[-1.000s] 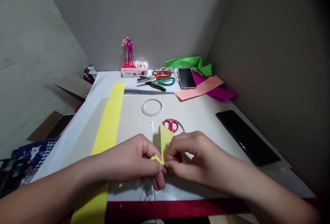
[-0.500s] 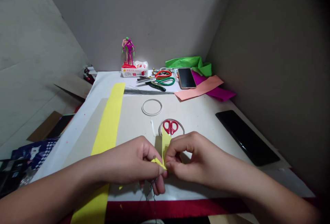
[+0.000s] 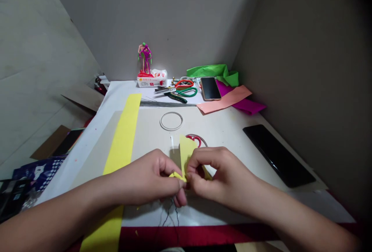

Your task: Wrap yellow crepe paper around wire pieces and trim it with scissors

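Observation:
My left hand [image 3: 151,180] and my right hand [image 3: 216,172] meet near the table's front edge, both pinched on a small yellow paper piece [image 3: 186,153] that stands up between them. Thin dark wires [image 3: 171,211] hang down from under my left fingers. Just behind the paper lie small red-handled scissors [image 3: 196,139], partly hidden by it. A long yellow paper strip [image 3: 123,136] runs along the table to the left of my left hand.
A white ring [image 3: 171,120] lies mid-table. At the back are a tissue pack [image 3: 152,78] with a purple wire figure [image 3: 144,55], scissors and pliers [image 3: 181,89], a phone [image 3: 210,88], and green, pink and magenta paper [image 3: 229,95]. A black slab [image 3: 277,155] lies right.
The yellow piece has turned so its flat face shows wider and covers more of the red scissors. Both hands stay pinched at the same place, and the wires hang a bit more spread.

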Motion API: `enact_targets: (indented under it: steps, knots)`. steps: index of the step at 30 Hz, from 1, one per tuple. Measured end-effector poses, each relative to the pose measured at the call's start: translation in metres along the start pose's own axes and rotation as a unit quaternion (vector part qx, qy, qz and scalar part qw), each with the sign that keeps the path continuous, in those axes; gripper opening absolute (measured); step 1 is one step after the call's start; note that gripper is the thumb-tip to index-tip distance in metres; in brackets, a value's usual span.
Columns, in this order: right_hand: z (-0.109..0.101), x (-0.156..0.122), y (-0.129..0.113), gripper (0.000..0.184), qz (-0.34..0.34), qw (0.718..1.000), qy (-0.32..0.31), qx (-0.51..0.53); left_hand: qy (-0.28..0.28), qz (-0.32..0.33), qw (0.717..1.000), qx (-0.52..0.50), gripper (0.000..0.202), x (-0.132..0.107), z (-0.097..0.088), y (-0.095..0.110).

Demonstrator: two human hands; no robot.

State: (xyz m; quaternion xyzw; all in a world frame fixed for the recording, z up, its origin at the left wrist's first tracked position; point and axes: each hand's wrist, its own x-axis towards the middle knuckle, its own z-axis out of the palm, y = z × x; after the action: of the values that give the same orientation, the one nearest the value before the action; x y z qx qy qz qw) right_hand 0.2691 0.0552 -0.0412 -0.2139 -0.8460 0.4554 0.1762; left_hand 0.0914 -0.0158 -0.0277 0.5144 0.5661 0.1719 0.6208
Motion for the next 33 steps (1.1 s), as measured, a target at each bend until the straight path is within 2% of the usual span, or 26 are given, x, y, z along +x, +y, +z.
enact_targets:
  steps: [5,9,10,12,14,15,17,19,20,22,26,30,33]
  knots:
    - [-0.013,0.002,0.005,0.012,-0.044,0.981,0.185,-0.037,0.062,0.017,0.998,-0.007,0.026,-0.003,-0.002,0.005]
    - [-0.036,0.008,0.023,0.009,-0.007,0.948,0.302,-0.097,0.093,0.023,0.995,-0.011,0.026,-0.009,-0.003,0.007]
    - [-0.041,0.010,0.029,0.008,0.008,0.944,0.306,-0.123,0.097,0.028,0.995,-0.016,0.025,-0.011,-0.003,0.008]
    - [-0.048,0.014,0.038,0.006,0.017,0.946,0.276,-0.168,0.105,0.040,0.993,-0.027,0.023,-0.015,-0.004,0.009]
    - [-0.049,0.016,0.042,0.009,0.039,0.956,0.246,-0.155,0.110,0.050,0.992,-0.028,0.024,-0.019,-0.004,0.011]
    - [-0.048,0.017,0.042,0.014,0.063,0.967,0.221,-0.108,0.113,0.055,0.992,-0.028,0.025,-0.020,-0.005,0.012]
    - [-0.043,0.016,0.038,0.040,0.113,0.984,0.129,0.053,0.118,0.062,0.991,-0.025,0.026,-0.021,-0.006,0.013]
    - [-0.035,0.015,0.031,0.065,0.137,0.963,0.004,0.233,0.118,0.062,0.991,-0.018,0.026,-0.021,-0.006,0.013]
    - [-0.031,0.014,0.027,0.069,0.138,0.943,-0.048,0.300,0.114,0.062,0.991,-0.015,0.026,-0.020,-0.006,0.012]
    - [-0.024,0.012,0.022,0.059,0.129,0.911,-0.106,0.378,0.102,0.059,0.993,-0.009,0.025,-0.018,-0.005,0.010]
    - [-0.012,0.010,0.017,0.025,0.127,0.897,-0.080,0.416,0.074,0.049,0.996,0.003,0.026,-0.009,-0.001,0.005]
    - [-0.010,0.008,0.016,0.017,0.138,0.896,-0.048,0.418,0.054,0.035,0.997,-0.039,0.025,0.000,0.002,0.003]
    - [-0.012,0.007,0.014,0.012,0.139,0.916,-0.033,0.376,0.042,0.021,0.996,-0.072,0.024,0.005,0.005,0.002]
